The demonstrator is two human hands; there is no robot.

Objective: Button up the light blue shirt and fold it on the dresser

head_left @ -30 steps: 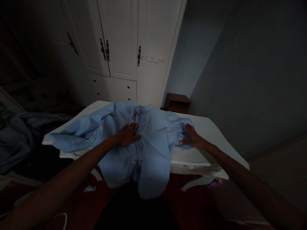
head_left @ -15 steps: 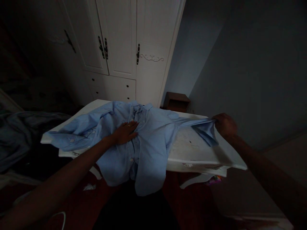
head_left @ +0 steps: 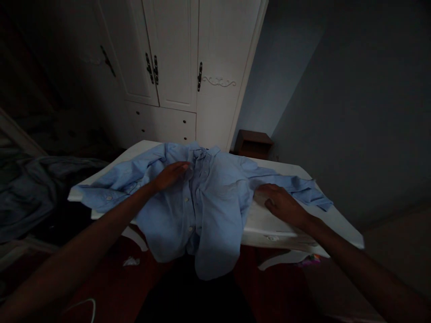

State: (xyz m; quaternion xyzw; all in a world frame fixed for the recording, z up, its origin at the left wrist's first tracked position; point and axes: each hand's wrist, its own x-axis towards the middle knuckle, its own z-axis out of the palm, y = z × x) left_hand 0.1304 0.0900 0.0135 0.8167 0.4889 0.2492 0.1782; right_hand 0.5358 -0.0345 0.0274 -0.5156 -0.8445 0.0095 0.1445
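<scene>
A light blue button-up shirt [head_left: 215,197] lies spread over a small white table [head_left: 292,226], its hem hanging off the near edge. My left hand [head_left: 170,175] rests on the shirt's chest near the collar, fingers stretched out flat. My right hand [head_left: 283,204] lies palm down on the table beside the shirt's right side, fingers flat and holding nothing. The shirt's right sleeve [head_left: 296,188] stretches out across the table to the right. The left sleeve [head_left: 107,190] droops over the table's left edge.
A white wardrobe [head_left: 188,72] with dark handles and drawers stands behind the table. A small brown nightstand [head_left: 252,143] sits beside it. Dark cloth [head_left: 33,188] is piled at the left. A scrap of paper [head_left: 131,261] lies on the reddish floor. The room is dim.
My right hand pulled the right sleeve out to the right, let it go, and came back to the shirt's side. My left hand slid up toward the collar.
</scene>
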